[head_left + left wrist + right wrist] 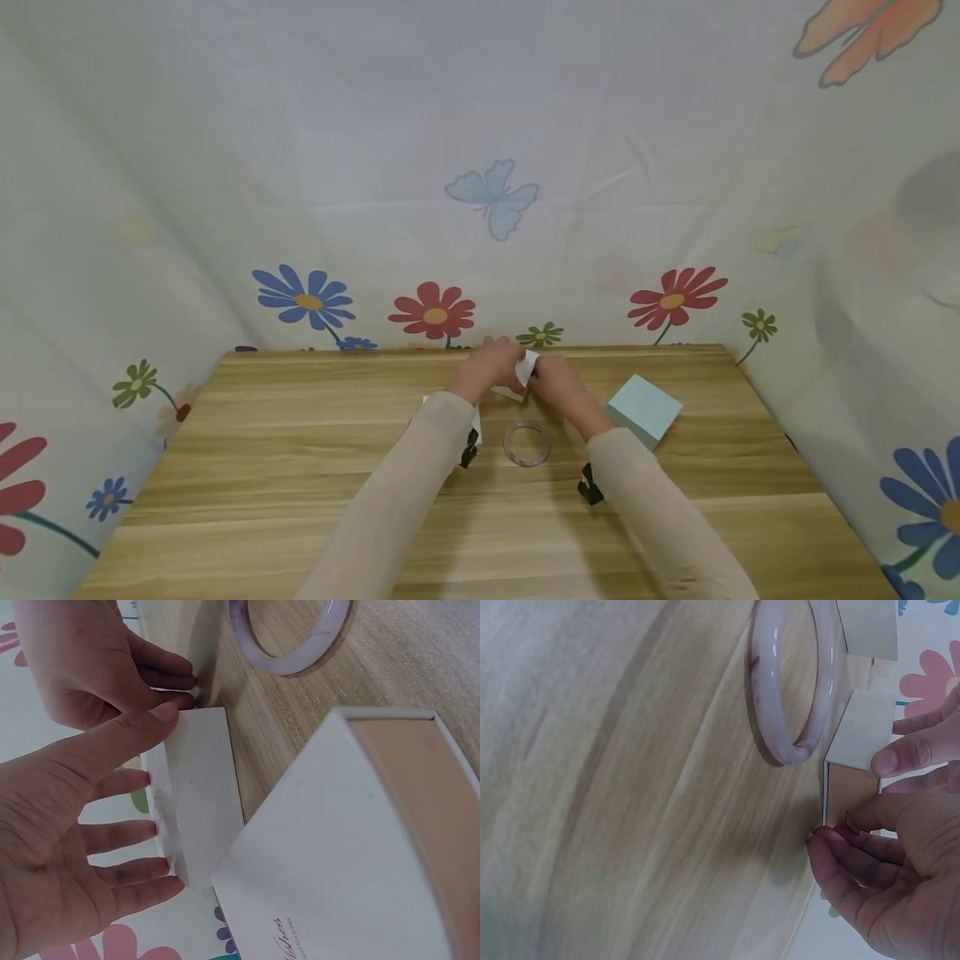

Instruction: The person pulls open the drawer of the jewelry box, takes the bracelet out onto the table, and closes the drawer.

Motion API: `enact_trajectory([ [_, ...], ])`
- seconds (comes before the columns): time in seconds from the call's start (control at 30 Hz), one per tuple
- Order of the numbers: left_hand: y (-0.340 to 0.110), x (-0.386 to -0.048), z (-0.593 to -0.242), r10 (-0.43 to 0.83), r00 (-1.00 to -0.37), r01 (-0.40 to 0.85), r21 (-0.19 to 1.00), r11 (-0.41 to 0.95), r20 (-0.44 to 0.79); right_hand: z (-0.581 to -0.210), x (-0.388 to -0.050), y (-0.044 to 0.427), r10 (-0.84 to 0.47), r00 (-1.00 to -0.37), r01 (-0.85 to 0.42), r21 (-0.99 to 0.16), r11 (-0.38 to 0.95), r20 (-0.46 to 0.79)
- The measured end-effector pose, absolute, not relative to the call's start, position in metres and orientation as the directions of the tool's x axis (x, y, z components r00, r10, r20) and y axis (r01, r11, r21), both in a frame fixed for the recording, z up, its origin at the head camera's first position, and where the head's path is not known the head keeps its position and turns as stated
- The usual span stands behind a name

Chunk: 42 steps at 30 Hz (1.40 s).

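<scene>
A small white box [202,787] with a tan inner end [847,791] stands at the table's far edge. My left hand [491,367] holds it, thumb across the top and fingertips along the far side in the left wrist view. At its tan end, my right hand [900,862] pinches the edge between thumb and fingers; what exactly lies between them is too small to tell. A white flap [527,367] shows between the hands in the head view. Nearer me lies a pale lilac bangle [527,443], touched by neither hand.
A larger white box [337,825] with red lettering and a tan side stands beside my left wrist, partly behind the sleeve in the head view. To the right of my right hand sits a light blue box [647,407]. A flowered curtain [360,217] hangs behind the wooden table [300,467].
</scene>
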<state>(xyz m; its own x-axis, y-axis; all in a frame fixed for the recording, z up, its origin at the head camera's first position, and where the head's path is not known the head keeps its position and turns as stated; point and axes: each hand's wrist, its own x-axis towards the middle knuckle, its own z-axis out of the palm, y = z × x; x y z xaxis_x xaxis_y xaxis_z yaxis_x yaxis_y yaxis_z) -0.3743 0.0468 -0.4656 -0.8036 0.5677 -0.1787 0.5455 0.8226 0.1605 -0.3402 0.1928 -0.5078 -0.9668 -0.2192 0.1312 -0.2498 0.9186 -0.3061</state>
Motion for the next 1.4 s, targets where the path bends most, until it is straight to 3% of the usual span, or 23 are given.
enact_trajectory([
  [0.8,0.048,-0.371,-0.465,0.537,-0.816,0.502,0.196,0.842,-0.216,-0.510,-0.339,0.192,-0.224,-0.960,-0.264,-0.279,0.923,0.169],
  [1.17,0.049,-0.374,-0.468,0.541,-0.814,0.512,0.178,0.841,-0.212,-0.510,-0.337,0.203,-0.240,-0.961,-0.270,-0.290,0.918,0.134],
  [1.4,0.047,-0.373,-0.467,0.540,-0.813,0.511,0.179,0.841,-0.217,-0.510,-0.333,0.217,-0.230,-0.969,-0.245,-0.224,0.943,0.091],
])
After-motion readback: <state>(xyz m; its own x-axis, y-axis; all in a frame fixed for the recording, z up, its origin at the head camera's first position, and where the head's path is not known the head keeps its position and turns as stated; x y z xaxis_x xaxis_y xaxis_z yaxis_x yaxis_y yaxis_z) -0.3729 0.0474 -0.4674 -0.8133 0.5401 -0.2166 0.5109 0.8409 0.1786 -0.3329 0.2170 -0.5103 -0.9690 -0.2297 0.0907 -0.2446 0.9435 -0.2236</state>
